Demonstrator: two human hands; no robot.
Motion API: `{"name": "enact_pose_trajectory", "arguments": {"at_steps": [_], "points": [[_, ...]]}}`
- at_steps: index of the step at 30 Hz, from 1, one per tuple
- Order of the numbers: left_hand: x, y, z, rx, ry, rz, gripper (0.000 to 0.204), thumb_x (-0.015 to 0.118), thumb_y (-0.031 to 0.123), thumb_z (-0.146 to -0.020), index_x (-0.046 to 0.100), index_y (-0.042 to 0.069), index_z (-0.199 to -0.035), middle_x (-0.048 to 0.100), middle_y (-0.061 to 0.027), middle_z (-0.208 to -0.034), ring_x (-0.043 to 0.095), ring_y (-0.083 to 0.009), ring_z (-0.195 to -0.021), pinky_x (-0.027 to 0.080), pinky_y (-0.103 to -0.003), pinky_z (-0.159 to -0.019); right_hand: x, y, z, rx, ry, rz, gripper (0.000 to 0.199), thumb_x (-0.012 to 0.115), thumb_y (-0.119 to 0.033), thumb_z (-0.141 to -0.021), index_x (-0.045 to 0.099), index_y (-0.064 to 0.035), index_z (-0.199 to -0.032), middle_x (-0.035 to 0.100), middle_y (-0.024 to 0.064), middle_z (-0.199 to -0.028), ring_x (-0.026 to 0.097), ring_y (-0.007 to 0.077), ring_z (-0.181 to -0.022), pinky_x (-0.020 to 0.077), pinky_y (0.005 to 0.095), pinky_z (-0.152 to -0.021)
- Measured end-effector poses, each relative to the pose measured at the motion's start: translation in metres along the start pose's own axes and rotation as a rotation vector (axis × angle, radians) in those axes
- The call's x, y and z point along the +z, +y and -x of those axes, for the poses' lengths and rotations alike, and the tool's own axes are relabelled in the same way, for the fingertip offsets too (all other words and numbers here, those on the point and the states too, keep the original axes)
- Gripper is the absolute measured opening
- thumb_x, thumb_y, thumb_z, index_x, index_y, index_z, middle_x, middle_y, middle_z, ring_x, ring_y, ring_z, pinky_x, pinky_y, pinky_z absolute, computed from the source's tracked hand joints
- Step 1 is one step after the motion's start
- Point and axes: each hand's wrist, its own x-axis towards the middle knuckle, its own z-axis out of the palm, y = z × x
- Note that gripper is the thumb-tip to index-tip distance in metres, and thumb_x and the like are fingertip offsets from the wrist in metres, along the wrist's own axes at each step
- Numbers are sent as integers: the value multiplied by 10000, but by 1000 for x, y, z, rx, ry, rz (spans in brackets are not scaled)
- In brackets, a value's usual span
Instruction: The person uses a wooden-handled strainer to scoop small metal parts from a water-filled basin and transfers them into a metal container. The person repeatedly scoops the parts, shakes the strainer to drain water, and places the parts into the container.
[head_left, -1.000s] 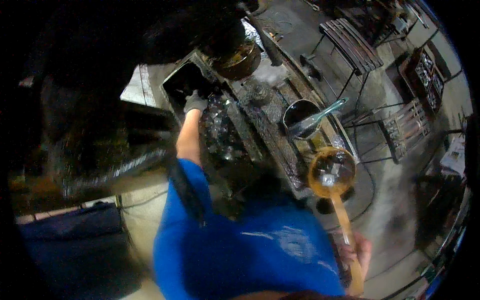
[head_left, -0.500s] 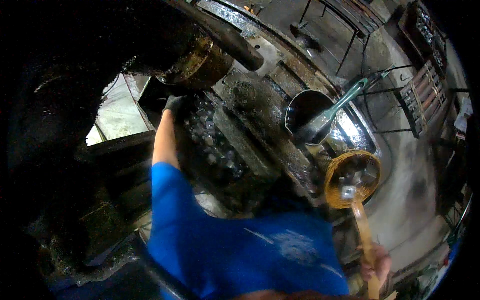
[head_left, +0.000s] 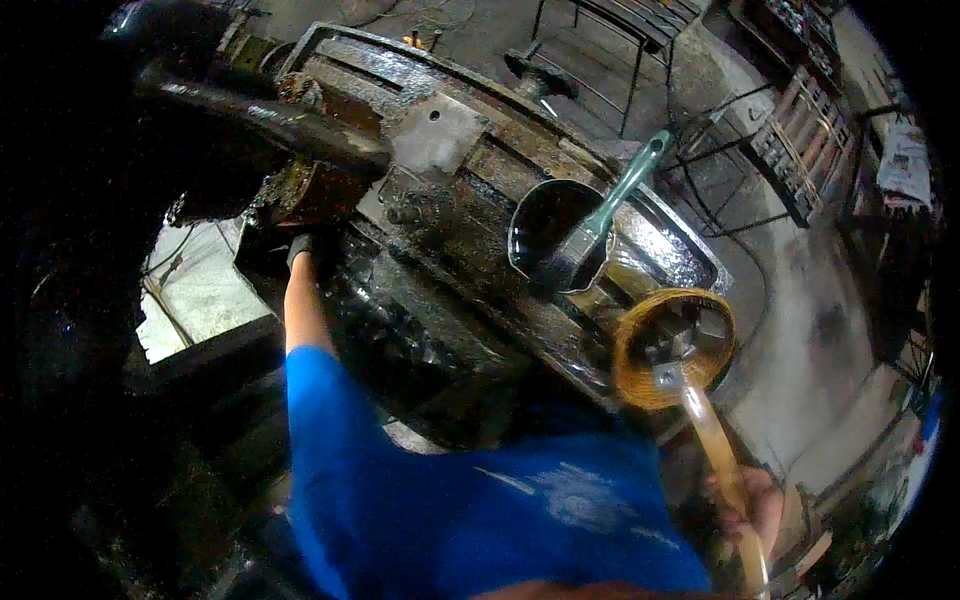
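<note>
My left hand, in a dark glove, reaches into the shadow under a brown, greasy machine part. Its fingers are hidden there. Beside that forearm lie several small, shiny dark metal pieces. At the lower right, my right hand is closed around a pale wooden handle. The handle's far end meets a bright square metal plate at a round, yellow-brown woven basket; I cannot tell whether they are joined. Grey metal pieces sit inside the basket.
A dark round pan stands on the slotted, oily machine table; a green-handled brush rests in it, bristles down. A thick dark bar crosses above the table. Metal racks stand on the floor beyond at the right.
The view has shifted, so the table, pan and basket appear farther left. My left hand remains under the machine part, and my right hand keeps its hold on the wooden handle.
</note>
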Motion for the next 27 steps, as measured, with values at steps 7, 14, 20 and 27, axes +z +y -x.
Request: {"name": "enact_pose_trajectory", "arguments": {"at_steps": [7, 14, 20, 27], "points": [[-5, 32, -5, -65, 33, -80, 414, 632, 243, -672, 570, 64, -1041, 591, -101, -1030, 558, -273, -904, 438, -360, -800, 28, -2, 8, -159, -7, 192, 657, 544, -352, -564, 470, 58, -1071, 407, 60, -522, 351, 99, -347, 285, 213, -285], [-4, 41, 10, -140, 55, -120, 417, 614, 294, -671, 582, 81, -1028, 592, -109, -1023, 559, -288, -906, 440, -369, -796, 30, 9, 7, -187, -9, 12, 618, 589, -255, -545, 481, 66, -1062, 425, 58, -546, 381, 87, -367, 285, 191, -290], [-14, 50, 13, -151, 65, -141, 424, 599, 338, -670, 591, 96, -1018, 593, -116, -1016, 559, -300, -907, 441, -378, -792, 26, 4, 3, -161, -187, 78, 641, 623, -324, -553, 489, 66, -1045, 440, 61, -542, 384, 84, -368, 290, 186, -296], [-12, 57, 16, -165, 71, -153, 436, 582, 389, -668, 603, 113, -1005, 594, -123, -1009, 560, -315, -908, 443, -388, -788, 19, 12, -1, -244, -254, 18, 631, 573, -252, -514, 489, 94, -1035, 456, 75, -543, 396, 93, -385, 307, 184, -311]]}}
